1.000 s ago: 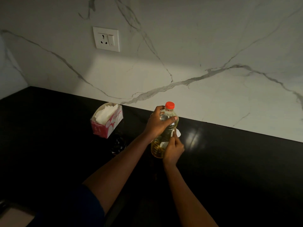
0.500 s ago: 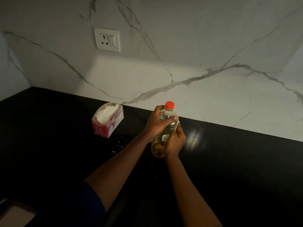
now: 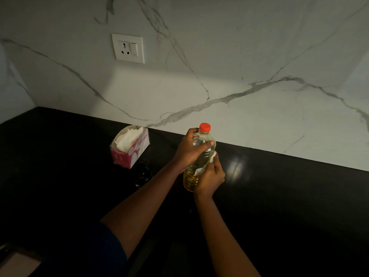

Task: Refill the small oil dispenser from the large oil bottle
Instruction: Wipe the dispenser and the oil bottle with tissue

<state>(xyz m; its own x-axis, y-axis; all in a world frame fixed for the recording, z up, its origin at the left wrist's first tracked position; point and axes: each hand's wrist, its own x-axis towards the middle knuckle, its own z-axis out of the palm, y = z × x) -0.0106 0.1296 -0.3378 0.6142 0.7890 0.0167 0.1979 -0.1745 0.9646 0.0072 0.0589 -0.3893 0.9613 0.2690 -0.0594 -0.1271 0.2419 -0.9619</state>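
Holding the large oil bottle (image 3: 189, 177) upright near the back edge of the desk (image 3: 289, 206). Clutching its shoulder with left grip (image 3: 191, 149), pinching a white tissue (image 3: 199, 172) to its side with right grip (image 3: 212, 177).

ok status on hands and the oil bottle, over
Left hand grips the oil bottle near its top, bottle upright. Right hand holds a tissue against its side. Red cap on. Tissue box off left, not blocking.

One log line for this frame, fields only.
left hand: grips clear plastic oil bottle near neck | right hand: holds white tissue against bottle side | red cap: on
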